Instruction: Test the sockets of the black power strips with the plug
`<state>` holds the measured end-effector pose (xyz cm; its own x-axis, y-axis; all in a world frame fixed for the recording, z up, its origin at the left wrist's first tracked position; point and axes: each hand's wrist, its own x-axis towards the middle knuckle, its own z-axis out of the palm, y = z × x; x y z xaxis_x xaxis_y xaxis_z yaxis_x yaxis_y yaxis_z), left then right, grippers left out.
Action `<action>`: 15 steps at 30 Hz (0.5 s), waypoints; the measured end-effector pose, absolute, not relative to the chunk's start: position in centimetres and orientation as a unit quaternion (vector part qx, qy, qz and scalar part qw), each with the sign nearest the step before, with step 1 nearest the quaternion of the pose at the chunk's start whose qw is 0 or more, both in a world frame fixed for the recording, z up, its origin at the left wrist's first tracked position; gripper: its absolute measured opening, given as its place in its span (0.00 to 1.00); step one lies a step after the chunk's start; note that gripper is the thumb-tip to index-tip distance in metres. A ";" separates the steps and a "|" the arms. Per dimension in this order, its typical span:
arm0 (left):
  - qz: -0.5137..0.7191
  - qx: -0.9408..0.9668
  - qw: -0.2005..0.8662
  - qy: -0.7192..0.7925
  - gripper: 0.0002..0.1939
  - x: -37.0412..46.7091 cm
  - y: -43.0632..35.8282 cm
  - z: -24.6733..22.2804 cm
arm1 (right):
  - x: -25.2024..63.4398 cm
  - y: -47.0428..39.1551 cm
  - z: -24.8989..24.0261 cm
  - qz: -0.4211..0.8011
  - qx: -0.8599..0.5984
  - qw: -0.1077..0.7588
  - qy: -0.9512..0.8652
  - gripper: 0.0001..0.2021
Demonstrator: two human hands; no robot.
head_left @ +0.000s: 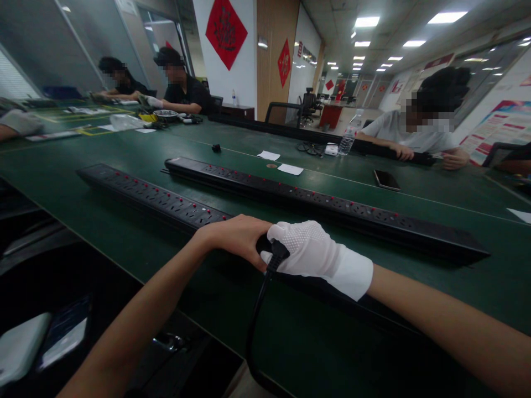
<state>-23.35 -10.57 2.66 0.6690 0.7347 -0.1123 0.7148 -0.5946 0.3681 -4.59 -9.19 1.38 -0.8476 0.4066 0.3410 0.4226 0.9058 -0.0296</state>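
A long black power strip (161,199) with a row of sockets and red dots lies slantwise near the table's front edge. My bare left hand (243,236) is wrapped over its middle, fingertips hidden behind it. In a white dotted glove, my right hand (309,246) grips a black plug (279,250) against the strip, close beside my left hand. From the plug a thick black cable (251,337) hangs down toward me. Whether the plug's pins sit in a socket is hidden by my hands.
Behind lies a second black power strip (323,200). Farther back are paper slips (290,169), a phone (386,179) and a water bottle (347,138) on the green table (136,257). A person in a white shirt (385,124) sits across; others work at the far left.
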 end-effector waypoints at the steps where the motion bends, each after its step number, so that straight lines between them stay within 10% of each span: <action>1: 0.027 0.892 0.201 0.405 0.30 -23.4 -10.5 2.6 | -4.6 -9.2 1.4 -0.021 -0.220 0.171 -0.960 0.16; 8: 0.138 0.873 0.348 0.314 0.45 -24.1 -10.1 3.0 | -4.4 -9.2 1.3 0.010 -0.216 0.177 -0.960 0.16; 15: 0.161 0.831 0.458 0.272 0.36 -24.5 -10.0 3.6 | -4.6 -9.6 1.5 -0.010 -0.230 0.167 -0.959 0.16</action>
<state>-24.53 -9.95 3.57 0.8005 0.5991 0.0175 0.3048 -0.4321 0.8487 -4.64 -9.57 1.54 -0.8387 0.4368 0.3252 0.4436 0.8944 -0.0575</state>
